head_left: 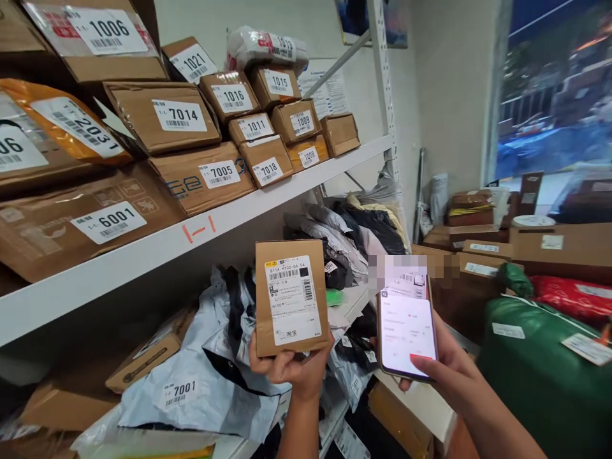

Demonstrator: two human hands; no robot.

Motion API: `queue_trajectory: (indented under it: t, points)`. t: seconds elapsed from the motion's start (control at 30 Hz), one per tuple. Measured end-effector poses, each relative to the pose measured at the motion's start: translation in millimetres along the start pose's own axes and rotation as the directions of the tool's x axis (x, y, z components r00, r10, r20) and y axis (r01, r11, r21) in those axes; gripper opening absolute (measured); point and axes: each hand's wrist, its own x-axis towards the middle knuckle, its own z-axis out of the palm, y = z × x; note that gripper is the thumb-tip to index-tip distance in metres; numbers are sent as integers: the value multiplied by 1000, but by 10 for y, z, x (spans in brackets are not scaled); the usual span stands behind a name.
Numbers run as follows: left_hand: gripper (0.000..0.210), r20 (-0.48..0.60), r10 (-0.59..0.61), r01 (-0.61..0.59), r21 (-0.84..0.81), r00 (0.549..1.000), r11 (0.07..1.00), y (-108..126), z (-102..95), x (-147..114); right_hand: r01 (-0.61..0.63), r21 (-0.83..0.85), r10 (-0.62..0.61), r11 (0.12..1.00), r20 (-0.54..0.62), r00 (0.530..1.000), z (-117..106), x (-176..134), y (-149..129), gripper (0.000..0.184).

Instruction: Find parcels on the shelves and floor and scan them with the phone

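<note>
The left hand (289, 370) has its fingers curled around the bottom of a cardboard box (289, 299), which stands just above them, label facing the wearer. The right hand (447, 354) grips a phone (406, 325), thumb over the lower screen by a red button; its far-side fingers are mostly hidden. For a good hold, fingertips should probably stay low, off the printing, with the box upright. Above and left of the left fingers runs the white shelf edge (143, 255); a grey bag (215, 408) bulges below-left. Between the hands, box and phone sit apart, seemingly leaving sideways room.
</note>
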Motion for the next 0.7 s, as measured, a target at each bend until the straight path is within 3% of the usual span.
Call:
queue_trajectory:
  t: [0.2,0.37,0.53,0.7]
  points:
    - [76,76,5,2,-87,997,996,94,62,-96,64,-27,-67,998,-140,988,-75,-228,81,107]
    - [77,38,30,-26,-119,999,993,267,353,-176,69,-46,-78,997,-211,974,-368,-168,-19,105]
    - [77,-25,48,-50,-111,999,993,523,867,-341,77,-32,-83,996,-233,969,-887,137,-323,98]
    - [80,-36,138,-142,-158,990,977,879,1622,-341,59,-31,-65,998,-233,970,-1587,562,-746,98]
